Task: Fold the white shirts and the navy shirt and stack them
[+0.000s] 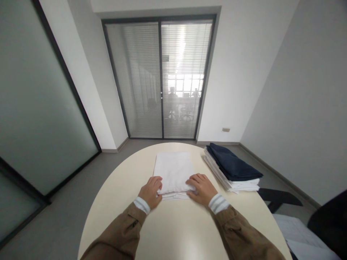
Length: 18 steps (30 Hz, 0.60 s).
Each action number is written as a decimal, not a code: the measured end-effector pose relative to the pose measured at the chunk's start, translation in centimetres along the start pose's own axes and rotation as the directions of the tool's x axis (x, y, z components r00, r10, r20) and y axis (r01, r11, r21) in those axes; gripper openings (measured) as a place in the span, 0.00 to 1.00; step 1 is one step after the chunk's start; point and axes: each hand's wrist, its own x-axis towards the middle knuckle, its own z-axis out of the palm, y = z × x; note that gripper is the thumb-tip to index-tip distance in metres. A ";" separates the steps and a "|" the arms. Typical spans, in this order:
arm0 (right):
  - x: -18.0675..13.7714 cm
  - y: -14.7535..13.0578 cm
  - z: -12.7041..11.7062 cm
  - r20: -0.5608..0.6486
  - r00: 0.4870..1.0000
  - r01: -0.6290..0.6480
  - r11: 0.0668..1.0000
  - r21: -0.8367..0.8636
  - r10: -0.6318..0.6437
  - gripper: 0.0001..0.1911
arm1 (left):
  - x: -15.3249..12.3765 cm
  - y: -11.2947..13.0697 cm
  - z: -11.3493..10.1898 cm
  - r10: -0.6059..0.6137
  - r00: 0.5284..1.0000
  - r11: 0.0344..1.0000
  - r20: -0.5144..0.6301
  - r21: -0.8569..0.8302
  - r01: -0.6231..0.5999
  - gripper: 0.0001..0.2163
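A white cloth [175,171], folded into a flat rectangle, lies on the round cream table in front of me. I cannot tell whether it is a garment. My left hand [150,191] holds its near left corner, with fingers curled over the top and the thumb at the near edge. At the near right corner, my right hand [202,188] grips the cloth in a similar way, its fingers bent on top. Between the hands, the near edge shows several layers, slightly raised and uneven.
Right of the cloth, a stack of folded white fabric [244,185] carries a folded navy cloth [230,162] on top. The cream table [116,202] has a curved edge. A black chair [282,196] and pale fabric [300,234] are at the lower right. Glass doors [179,83] stand beyond.
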 end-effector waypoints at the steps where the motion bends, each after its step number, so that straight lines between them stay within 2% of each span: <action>1: 0.0 -0.2 0.2 0.029 1.000 0.001 1.000 0.010 -0.001 0.17 | 0.0 -0.1 0.1 -0.011 0.999 1.000 0.050 -0.006 0.011 0.13; 4: 0.1 -0.4 0.7 0.085 0.996 -0.023 0.999 0.044 0.019 0.14 | -0.1 -0.4 0.5 -0.018 0.991 1.000 0.134 -0.013 0.019 0.11; 8: 0.1 -0.5 0.9 0.171 0.984 -0.062 0.996 0.061 0.051 0.13 | -0.4 -0.4 0.7 0.040 0.988 0.999 0.150 -0.042 -0.034 0.10; 12: 0.1 -0.5 0.8 0.220 0.976 -0.022 0.997 0.069 0.007 0.13 | -0.7 0.4 0.6 0.051 0.984 0.999 0.168 0.003 -0.053 0.08; 18: -0.3 -0.5 0.3 0.213 0.976 0.038 0.997 0.064 -0.051 0.13 | -0.9 1.8 0.0 0.052 0.994 0.990 0.093 0.129 -0.064 0.10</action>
